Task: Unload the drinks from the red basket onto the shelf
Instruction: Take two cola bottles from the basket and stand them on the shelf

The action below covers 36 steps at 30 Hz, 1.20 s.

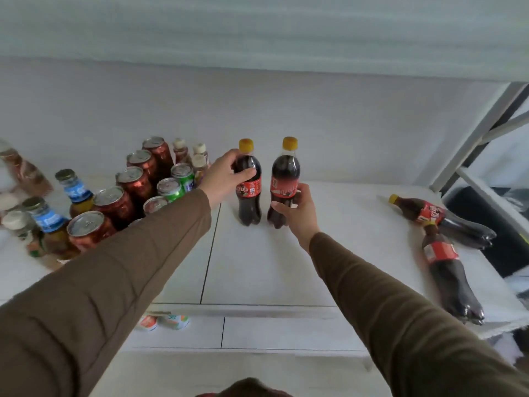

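Two cola bottles upright on the shelf (257, 267), my left hand (221, 176) and right hand (297, 213) wrapped round one each; next, let go.

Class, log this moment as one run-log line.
left hand: grips left cola bottle | right hand: grips right cola bottle | both upright on shelf | two bottles lying right

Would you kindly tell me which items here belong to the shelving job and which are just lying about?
Job in hand:
left hand, gripping left upright yellow-capped cola bottle
right hand, gripping right upright yellow-capped cola bottle
white shelf

Lying about:
two cola bottles on their sides
red and green cans
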Tool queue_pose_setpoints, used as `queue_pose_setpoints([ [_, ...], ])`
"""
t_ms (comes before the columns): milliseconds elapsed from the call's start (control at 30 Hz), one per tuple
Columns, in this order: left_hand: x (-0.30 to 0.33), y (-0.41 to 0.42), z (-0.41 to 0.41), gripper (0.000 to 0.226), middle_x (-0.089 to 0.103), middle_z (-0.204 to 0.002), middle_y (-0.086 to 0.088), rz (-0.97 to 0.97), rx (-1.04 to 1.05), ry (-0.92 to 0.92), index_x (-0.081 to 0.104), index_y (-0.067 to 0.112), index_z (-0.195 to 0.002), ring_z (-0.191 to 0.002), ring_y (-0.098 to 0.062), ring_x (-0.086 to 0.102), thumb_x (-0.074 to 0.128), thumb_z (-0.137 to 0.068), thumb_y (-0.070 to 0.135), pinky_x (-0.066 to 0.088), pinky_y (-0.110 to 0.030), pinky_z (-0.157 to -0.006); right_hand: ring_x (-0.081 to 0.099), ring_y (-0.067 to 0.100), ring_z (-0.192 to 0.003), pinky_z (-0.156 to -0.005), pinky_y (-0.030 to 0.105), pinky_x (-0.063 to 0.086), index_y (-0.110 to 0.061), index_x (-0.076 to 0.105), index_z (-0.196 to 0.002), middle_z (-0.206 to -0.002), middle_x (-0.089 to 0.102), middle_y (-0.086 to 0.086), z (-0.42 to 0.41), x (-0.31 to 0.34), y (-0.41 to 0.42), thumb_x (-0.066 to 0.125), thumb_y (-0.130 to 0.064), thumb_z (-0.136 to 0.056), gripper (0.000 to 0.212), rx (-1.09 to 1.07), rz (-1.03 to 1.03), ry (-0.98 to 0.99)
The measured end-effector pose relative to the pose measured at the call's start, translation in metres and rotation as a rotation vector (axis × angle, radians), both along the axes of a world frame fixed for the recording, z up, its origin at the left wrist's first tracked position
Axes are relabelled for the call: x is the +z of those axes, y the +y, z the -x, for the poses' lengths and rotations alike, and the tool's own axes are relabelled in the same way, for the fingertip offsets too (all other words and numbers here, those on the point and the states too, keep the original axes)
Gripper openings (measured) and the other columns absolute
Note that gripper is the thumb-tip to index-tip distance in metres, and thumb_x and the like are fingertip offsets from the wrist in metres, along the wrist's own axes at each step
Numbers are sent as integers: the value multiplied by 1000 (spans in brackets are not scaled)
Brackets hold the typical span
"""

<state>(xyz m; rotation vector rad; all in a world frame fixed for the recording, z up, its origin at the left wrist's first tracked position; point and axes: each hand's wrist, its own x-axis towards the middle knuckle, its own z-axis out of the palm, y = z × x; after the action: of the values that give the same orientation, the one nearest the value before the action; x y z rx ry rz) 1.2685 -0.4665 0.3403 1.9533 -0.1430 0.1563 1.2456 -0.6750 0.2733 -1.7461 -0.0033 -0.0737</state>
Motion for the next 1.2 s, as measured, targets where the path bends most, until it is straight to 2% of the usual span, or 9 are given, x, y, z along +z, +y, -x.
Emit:
queue_pose_setpoints([
  [100, 3, 0, -25, 41, 65, -125, 6, -63, 36, -11, 58, 23, -130, -117, -13, 59, 73, -92, 25, 42, -15, -86, 58, -1, -96, -83, 28, 51, -31, 47, -119, -105, 60, -19, -31, -2, 3, 78, -13, -83, 51, 31, 7, 6],
  [133, 5, 0, -32, 43, 65, -126, 6, -82, 39, -12, 57, 22, -132, -117, -12, 59, 73, -92, 25, 40, -13, -85, 58, -1, -95, -80, 26, 50, -31, 47, -119, -104, 60, -19, -39, -3, 4, 78, -12, -83, 51, 39, 7, 9],
  [233, 7, 4, -50, 46, 64, -132, 0, -115, 44, -9, 56, 16, -136, -119, -15, 58, 71, -93, 23, 39, -17, -89, 59, -1, -93, -72, 20, 46, -30, 47, -116, -103, 62, -18, -61, -6, 8, 78, -12, -82, 49, 46, 3, 6],
  [433, 10, 9, -70, 44, 65, -132, -5, -124, 48, 8, 56, 12, -135, -120, -20, 58, 70, -94, 18, 40, -25, -93, 59, -11, -86, -70, 13, 43, -32, 47, -117, -100, 62, -24, -88, -5, 17, 79, -11, -82, 52, 47, 3, -6],
  [667, 13, 9, -78, 43, 62, -128, 1, -164, 2, 25, 55, 15, -135, -117, -15, 55, 69, -94, 20, 38, -12, -79, 57, -8, -90, -73, 14, 43, -31, 45, -119, -100, 60, -26, -99, -7, 20, 79, -14, -83, 53, 53, 53, -17],
  [800, 16, 8, -77, 45, 62, -134, -5, -164, -14, 67, 54, 14, -137, -120, -19, 55, 69, -95, 21, 42, -26, -91, 58, -5, -92, -81, 22, 45, -30, 44, -123, -102, 59, -26, -99, -8, 20, 78, -14, -83, 54, 45, 70, -20],
  [967, 16, 5, -70, 53, 57, -143, -6, -157, 20, 111, 47, 18, -146, -129, -23, 52, 66, -97, 24, 40, -30, -96, 57, 16, -109, -93, 32, 46, -20, 42, -137, -118, 59, -8, -96, -3, 23, 75, -13, -87, 60, 45, 88, 23],
  [1100, 11, 2, -61, 70, 42, -159, -5, -169, 42, 121, 25, 20, -159, -144, -24, 39, 62, -100, 22, 33, -28, -106, 55, 25, -125, -101, 39, 48, -18, 37, -146, -139, 57, 4, -87, 4, 24, 68, -9, -92, 63, 33, 76, 73],
  [1200, 2, 0, -48, 82, 20, -169, -3, -163, 72, 136, 7, 21, -163, -154, -22, 22, 60, -101, 26, 22, -38, -123, 45, 27, -135, -111, 47, 42, -18, 33, -150, -151, 45, 6, -72, 7, 25, 69, -13, -91, 69, -72, 72, 80],
])
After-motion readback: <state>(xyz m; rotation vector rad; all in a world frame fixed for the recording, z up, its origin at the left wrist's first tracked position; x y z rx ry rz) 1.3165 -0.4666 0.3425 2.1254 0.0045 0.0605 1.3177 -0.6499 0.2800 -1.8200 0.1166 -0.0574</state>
